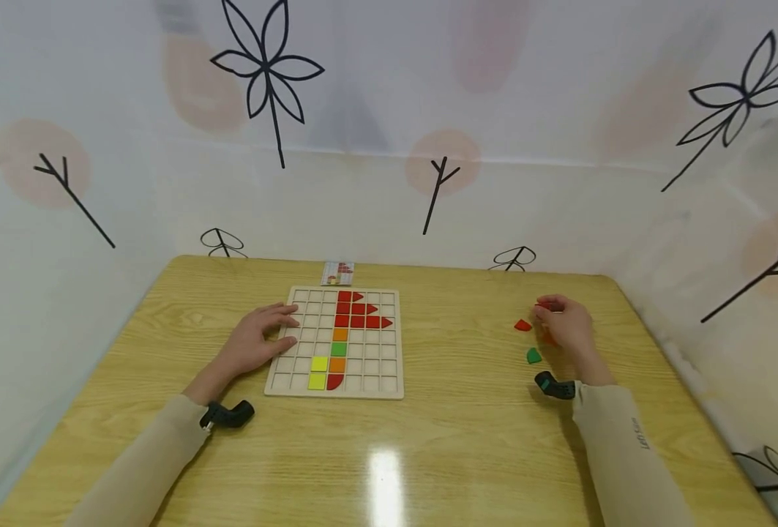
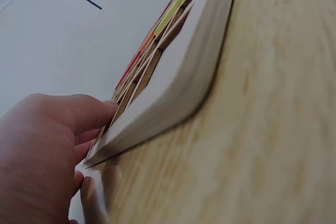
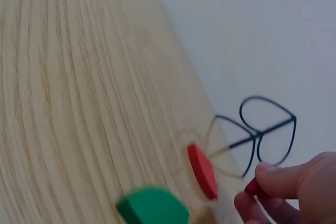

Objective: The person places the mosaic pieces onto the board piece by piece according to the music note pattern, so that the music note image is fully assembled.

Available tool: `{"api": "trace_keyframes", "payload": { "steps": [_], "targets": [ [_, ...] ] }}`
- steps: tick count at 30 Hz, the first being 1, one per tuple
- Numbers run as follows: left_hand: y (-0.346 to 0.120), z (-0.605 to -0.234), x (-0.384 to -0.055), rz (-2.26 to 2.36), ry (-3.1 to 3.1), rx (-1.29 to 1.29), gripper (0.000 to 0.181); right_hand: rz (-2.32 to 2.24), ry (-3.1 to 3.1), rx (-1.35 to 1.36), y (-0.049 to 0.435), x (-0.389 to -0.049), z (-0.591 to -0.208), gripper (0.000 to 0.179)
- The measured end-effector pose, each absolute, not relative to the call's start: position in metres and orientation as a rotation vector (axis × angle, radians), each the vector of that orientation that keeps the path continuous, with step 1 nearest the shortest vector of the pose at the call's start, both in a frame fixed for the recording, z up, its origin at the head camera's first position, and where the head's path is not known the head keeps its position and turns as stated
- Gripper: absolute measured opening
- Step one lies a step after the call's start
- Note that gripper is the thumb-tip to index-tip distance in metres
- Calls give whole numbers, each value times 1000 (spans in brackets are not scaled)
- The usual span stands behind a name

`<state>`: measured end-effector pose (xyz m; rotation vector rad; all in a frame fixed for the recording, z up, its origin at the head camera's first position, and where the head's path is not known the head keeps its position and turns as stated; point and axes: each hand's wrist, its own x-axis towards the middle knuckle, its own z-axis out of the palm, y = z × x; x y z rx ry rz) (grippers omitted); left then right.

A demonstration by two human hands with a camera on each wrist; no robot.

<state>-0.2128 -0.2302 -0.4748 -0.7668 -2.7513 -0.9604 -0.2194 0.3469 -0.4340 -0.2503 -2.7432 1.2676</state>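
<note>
A pale wooden grid board (image 1: 370, 368) lies on the table, with red, orange, green and yellow pieces set in its cells. My left hand (image 1: 255, 341) rests on the board's left side, fingers spread loosely; in the left wrist view its thumb touches the board's edge. Well to the right of the board, my right hand (image 1: 568, 326) pinches a small red piece (image 3: 253, 187) between thumb and fingers, and its exact shape is partly hidden. Beside that hand lie a red rounded piece (image 1: 523, 326) and a green quarter-round piece (image 1: 533, 356). An orange piece (image 1: 550, 337) shows partly under the hand.
A small picture card (image 1: 338, 274) lies just behind the board. The wooden table (image 1: 461, 424) ends at a patterned cloth backdrop (image 1: 375, 212) at the back and sides. Dark wrist-worn devices (image 1: 229, 416) sit at both cuffs.
</note>
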Motion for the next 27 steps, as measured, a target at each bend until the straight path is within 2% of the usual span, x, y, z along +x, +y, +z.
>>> {"api": "trace_keyframes", "payload": {
  "steps": [6, 20, 27],
  "targets": [
    [-230, -474, -213, -959, -2769, -755, 30, 1471, -2651, -202, 312, -228, -434, 41],
    [-233, -474, -212, -949, -2782, -756, 31, 1577, -2722, 167, 196, -235, -438, 17],
    [-231, -473, -212, -966, -2791, -743, 31, 1595, -2733, 376, 141, -230, -441, 13]
  ]
}}
